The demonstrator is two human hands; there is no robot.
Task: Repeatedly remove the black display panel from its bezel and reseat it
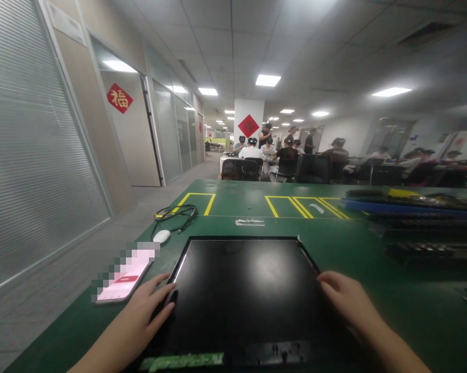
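A black flat display panel [241, 290] with a thin dark frame lies screen up in front of me on the green table. Along its near edge a green circuit board strip [184, 361] shows. My left hand [150, 305] grips the panel's left edge, thumb over the border and fingers spread along the side. At the opposite edge, my right hand [344, 295] is closed on the frame with its fingertips; the undersides of both grips are hidden. Left of the panel, near my left hand, lies a phone [126, 277] with a lit pink screen.
Beyond the phone are a white computer mouse [161, 237] and a coiled black cable [174, 215]. Blurred stacks of dark parts [420, 228] and a blue tray [396, 204] stand at the right. Yellow tape outlines [210, 202] mark the green table [237, 189]. People sit farther back.
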